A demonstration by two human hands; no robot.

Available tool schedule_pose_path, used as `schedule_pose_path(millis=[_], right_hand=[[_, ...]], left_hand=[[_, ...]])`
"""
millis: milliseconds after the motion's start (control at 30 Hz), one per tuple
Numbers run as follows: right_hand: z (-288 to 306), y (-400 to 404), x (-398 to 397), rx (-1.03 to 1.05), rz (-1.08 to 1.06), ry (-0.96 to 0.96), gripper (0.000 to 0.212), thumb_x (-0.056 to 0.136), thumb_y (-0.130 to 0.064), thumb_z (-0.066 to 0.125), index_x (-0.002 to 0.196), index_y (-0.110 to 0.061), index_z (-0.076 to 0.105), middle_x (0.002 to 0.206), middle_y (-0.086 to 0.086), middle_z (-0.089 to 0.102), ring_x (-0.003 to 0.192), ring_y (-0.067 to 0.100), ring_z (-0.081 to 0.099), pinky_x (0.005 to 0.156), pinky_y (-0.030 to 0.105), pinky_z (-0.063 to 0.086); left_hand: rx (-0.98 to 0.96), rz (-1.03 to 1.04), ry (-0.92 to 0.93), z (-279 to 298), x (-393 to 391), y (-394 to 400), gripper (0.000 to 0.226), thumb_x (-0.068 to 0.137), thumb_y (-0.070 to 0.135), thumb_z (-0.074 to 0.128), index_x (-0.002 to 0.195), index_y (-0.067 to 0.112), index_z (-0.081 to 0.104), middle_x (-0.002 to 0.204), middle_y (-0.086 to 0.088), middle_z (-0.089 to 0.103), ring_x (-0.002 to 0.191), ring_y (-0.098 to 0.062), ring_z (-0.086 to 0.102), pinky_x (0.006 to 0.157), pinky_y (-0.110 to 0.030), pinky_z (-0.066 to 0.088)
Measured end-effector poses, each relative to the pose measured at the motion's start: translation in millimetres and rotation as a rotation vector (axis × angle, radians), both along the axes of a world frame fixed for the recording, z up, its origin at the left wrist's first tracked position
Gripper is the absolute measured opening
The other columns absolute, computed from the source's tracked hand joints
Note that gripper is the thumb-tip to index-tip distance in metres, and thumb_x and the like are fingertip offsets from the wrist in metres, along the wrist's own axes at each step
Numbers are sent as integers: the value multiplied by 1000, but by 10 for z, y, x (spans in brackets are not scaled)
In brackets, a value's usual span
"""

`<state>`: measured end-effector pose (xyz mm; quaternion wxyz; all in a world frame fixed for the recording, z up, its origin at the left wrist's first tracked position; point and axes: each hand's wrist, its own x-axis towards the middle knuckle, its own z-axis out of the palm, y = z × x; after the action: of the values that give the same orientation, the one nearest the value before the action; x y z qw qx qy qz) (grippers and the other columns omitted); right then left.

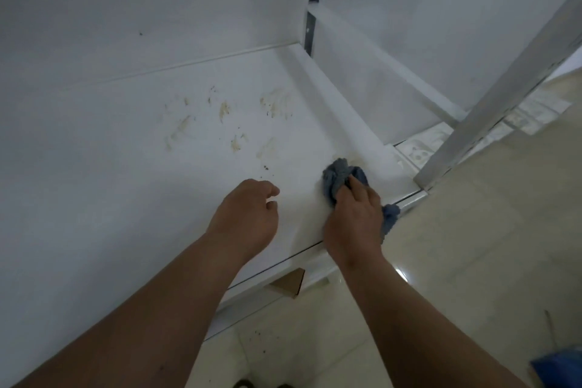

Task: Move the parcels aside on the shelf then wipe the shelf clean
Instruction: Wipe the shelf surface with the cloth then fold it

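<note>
On the flat white shelf board (132, 148), seen from the head camera, no parcels are in view, so the moving step looks done and the wiping is the step in hand. At about four o'clock on the board, near its front right corner, the right hand (354, 217) grips a crumpled blue-grey cloth (338, 175), fingers curled round it, the bunched cloth pressed to the surface and one end trailing over the front edge. Just beside it, toward nine o'clock, the left hand (248, 214) hangs over the board with loosely curled fingers, holding nothing. Yellowish-brown smears and dark specks (226, 123) lie well apart from the cloth, toward eleven o'clock of it, mid-board. I judge the next move calls for sweeping the cloth up and leftward across those stains with firm pressure. A brown cardboard corner (288, 282) peeks out below the shelf's front edge.
</note>
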<state>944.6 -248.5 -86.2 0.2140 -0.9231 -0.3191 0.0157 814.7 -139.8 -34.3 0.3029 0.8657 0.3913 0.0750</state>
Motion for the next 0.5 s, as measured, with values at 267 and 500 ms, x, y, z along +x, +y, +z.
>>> schedule_pose_path(millis=[267, 500], right_hand=[[33, -157, -255, 6, 418, -58, 62, 70, -4, 59, 129, -21, 60, 138, 0, 56, 131, 25, 45, 108, 41, 38], [67, -281, 818, -114, -5, 10, 53, 87, 2, 42, 140, -6, 47, 151, 14, 38, 139, 34, 30, 117, 42, 22]], left_hand=[[56, -108, 48, -33, 276, -41, 25, 95, 19, 46, 109, 16, 66, 110, -2, 60, 96, -19, 59, 81, -29, 47], [-4, -31, 42, -29, 474, -76, 33, 98, 24, 44, 129, 21, 57, 134, 1, 51, 122, -16, 50, 106, -31, 38]])
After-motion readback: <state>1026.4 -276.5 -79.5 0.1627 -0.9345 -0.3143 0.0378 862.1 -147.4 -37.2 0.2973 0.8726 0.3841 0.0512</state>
